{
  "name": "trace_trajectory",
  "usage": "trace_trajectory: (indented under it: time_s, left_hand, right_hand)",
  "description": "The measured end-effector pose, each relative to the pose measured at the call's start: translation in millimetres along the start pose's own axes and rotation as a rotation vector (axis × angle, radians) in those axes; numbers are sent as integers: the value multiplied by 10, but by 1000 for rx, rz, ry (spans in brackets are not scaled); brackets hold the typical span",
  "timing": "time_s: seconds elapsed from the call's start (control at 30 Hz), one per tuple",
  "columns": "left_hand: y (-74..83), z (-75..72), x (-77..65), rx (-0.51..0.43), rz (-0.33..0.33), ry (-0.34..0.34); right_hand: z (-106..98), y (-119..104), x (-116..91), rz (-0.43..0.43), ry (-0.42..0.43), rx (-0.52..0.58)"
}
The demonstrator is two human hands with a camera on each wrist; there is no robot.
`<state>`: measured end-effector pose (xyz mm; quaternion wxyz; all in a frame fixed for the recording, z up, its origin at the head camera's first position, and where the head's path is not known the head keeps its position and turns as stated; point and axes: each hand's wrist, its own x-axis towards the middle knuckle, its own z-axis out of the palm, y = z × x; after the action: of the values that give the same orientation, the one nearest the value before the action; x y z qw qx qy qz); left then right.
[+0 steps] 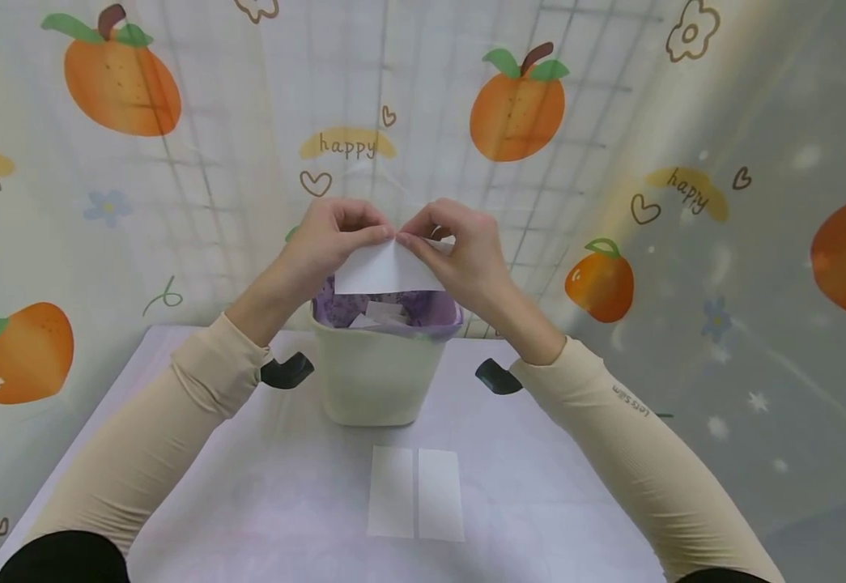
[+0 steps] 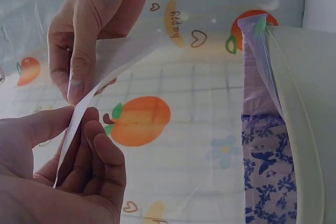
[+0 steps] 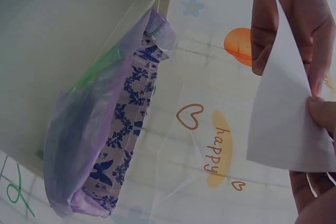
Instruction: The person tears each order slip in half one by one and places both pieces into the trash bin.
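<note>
White paper (image 1: 375,274): left hand (image 1: 325,235), right hand (image 1: 466,243) pinch its top edge, fingers curled (likely tearing; next needs opposed pulls).

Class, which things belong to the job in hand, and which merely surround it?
Job, seemingly:
white paper sheet, pinched in left hand and right hand
pale green bin with purple plastic liner
two white paper rectangles

Merely around:
white curtain printed with oranges
</note>
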<state>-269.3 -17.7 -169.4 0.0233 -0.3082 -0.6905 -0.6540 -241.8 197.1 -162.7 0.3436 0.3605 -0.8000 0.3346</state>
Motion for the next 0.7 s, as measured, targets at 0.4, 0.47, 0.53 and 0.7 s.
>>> trace_trajectory:
  time_s: [0.4,0.47,0.53,0.7]
  left_hand:
    - [-31,63,18,-128,-85,-10]
    - [-46,71,26,-132,-99,-1]
    - [-55,74,31,-136,-111,1]
    - [-87,66,39,-152,-124,-3]
  right_hand:
    - [-11,23,-51,-13,19,-16]
    - [-9,31,-53,-15,23,-16]
    - [-7,42,-58,-19,24,-13]
    - [20,62,-63,-22,36,-1]
